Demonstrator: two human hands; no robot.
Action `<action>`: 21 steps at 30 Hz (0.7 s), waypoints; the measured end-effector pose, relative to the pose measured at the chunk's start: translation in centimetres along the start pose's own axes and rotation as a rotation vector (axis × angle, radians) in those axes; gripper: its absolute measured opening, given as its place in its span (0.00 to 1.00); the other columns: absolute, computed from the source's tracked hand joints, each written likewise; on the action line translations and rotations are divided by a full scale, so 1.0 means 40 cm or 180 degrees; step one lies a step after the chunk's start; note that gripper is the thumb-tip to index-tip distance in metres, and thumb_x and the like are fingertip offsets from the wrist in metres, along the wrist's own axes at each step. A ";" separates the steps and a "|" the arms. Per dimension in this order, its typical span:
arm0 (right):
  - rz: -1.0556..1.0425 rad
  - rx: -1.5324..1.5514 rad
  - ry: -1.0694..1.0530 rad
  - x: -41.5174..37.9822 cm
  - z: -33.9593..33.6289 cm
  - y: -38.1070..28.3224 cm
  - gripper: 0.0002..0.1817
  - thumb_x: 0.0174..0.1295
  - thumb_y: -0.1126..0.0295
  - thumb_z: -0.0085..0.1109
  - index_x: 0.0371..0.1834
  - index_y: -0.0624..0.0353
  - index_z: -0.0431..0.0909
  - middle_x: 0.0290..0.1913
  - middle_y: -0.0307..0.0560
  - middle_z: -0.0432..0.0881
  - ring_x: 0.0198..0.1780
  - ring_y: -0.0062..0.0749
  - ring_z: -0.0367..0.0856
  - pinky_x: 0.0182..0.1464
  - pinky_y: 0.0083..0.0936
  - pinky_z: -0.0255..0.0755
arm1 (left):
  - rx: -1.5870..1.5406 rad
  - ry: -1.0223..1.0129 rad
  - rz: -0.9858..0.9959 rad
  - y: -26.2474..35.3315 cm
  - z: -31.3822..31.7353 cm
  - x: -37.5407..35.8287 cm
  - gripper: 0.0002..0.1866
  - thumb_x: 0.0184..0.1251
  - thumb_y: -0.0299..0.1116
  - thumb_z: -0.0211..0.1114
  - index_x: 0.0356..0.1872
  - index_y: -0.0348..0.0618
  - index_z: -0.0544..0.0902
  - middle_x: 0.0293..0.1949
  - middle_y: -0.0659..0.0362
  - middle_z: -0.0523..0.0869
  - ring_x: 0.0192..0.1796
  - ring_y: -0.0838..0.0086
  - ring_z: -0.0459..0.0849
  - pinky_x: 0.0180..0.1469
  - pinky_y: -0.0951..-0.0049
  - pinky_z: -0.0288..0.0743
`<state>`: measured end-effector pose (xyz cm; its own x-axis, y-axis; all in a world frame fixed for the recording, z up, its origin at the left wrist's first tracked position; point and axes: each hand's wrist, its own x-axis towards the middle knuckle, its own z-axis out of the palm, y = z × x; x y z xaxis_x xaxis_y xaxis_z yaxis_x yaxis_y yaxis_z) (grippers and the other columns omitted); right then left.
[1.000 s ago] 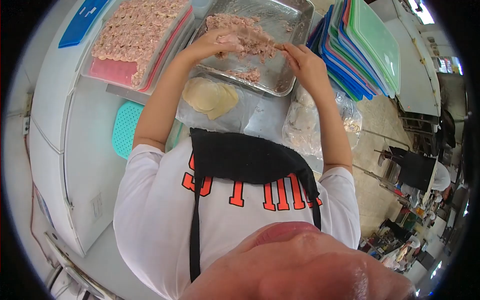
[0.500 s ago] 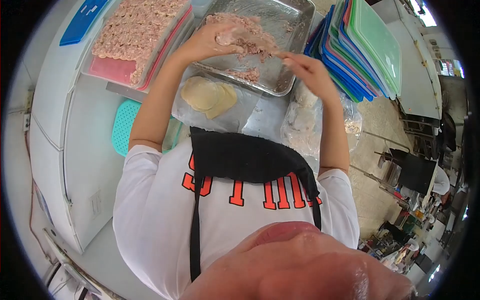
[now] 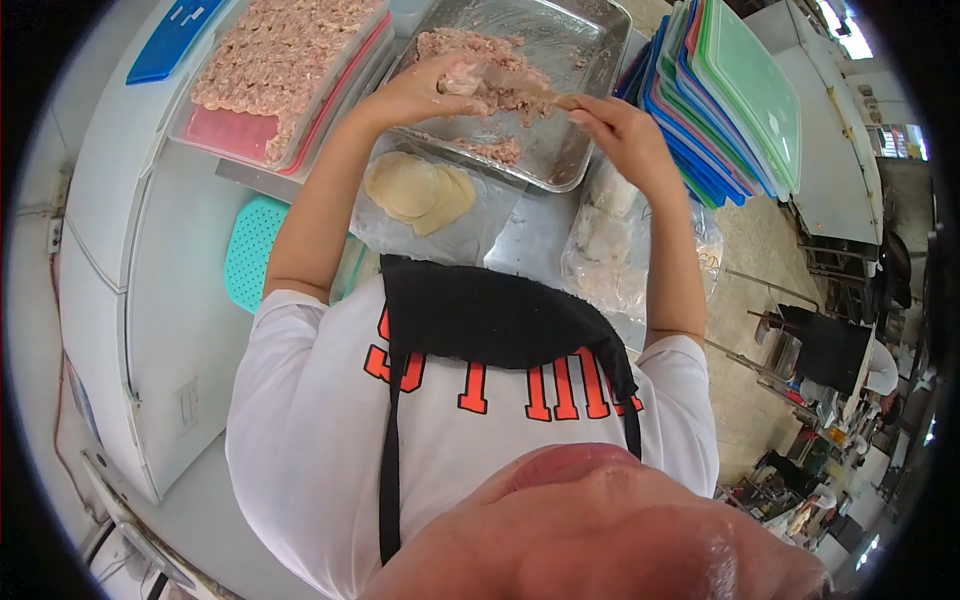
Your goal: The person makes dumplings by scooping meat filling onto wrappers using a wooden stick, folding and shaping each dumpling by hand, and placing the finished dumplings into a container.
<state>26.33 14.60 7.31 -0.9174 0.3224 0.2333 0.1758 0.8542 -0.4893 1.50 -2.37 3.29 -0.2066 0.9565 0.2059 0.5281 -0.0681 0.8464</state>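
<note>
Above the near left part of a metal tray (image 3: 572,160), my left hand (image 3: 425,92) is curled around a small meat-filled dumpling (image 3: 462,80). My right hand (image 3: 628,140) grips the light brown handle of a flat spatula (image 3: 540,95), whose blade points left toward the dumpling. The far end of the blade is hard to make out against the meat. Ground meat (image 3: 470,45) is heaped in the tray, with a smaller patch near its front edge. Round pale dumpling wrappers (image 3: 415,195) lie overlapping on a plastic sheet in front of the tray.
At left, a plastic container (image 3: 230,132) holds rows of dumplings. Colored lids (image 3: 745,95) are stacked at right. Plastic bags with pale contents (image 3: 610,240) sit beside my right forearm. A turquoise perforated basket (image 3: 252,255) is below the container. Another person (image 3: 830,345) is at far right.
My right hand and the spatula have shifted slightly up and to the right. My left hand keeps hold of the dumpling in nearly the same place.
</note>
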 end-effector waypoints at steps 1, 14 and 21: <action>0.0159 0.0308 0.0044 -0.005 -0.019 -0.001 0.17 0.66 0.60 0.55 0.51 0.57 0.80 0.39 0.54 0.82 0.38 0.47 0.81 0.41 0.32 0.74 | 0.0008 -0.0005 0.0009 0.004 -0.003 -0.003 0.34 0.50 0.44 0.75 0.56 0.36 0.76 0.47 0.53 0.82 0.52 0.70 0.78 0.56 0.70 0.70; 0.0000 -0.0469 -0.0004 -0.027 -0.045 -0.140 0.15 0.65 0.59 0.55 0.50 0.51 0.81 0.35 0.51 0.81 0.38 0.47 0.80 0.40 0.36 0.73 | -0.0064 -0.0178 0.0185 -0.004 -0.024 -0.033 0.29 0.50 0.42 0.75 0.52 0.38 0.79 0.43 0.57 0.84 0.46 0.71 0.80 0.52 0.70 0.72; 0.0016 -0.0769 -0.0110 -0.008 -0.046 -0.215 0.13 0.65 0.62 0.55 0.49 0.51 0.81 0.35 0.52 0.81 0.38 0.50 0.79 0.39 0.37 0.73 | 0.0306 -0.0038 0.0019 0.041 -0.081 -0.086 0.30 0.50 0.42 0.75 0.53 0.38 0.79 0.50 0.54 0.84 0.52 0.67 0.81 0.57 0.69 0.70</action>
<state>25.77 7.90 12.99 -0.9272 0.3164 0.2004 0.2570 0.9267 -0.2741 0.43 -6.69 5.57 -0.1939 0.9595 0.2044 0.6060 -0.0468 0.7941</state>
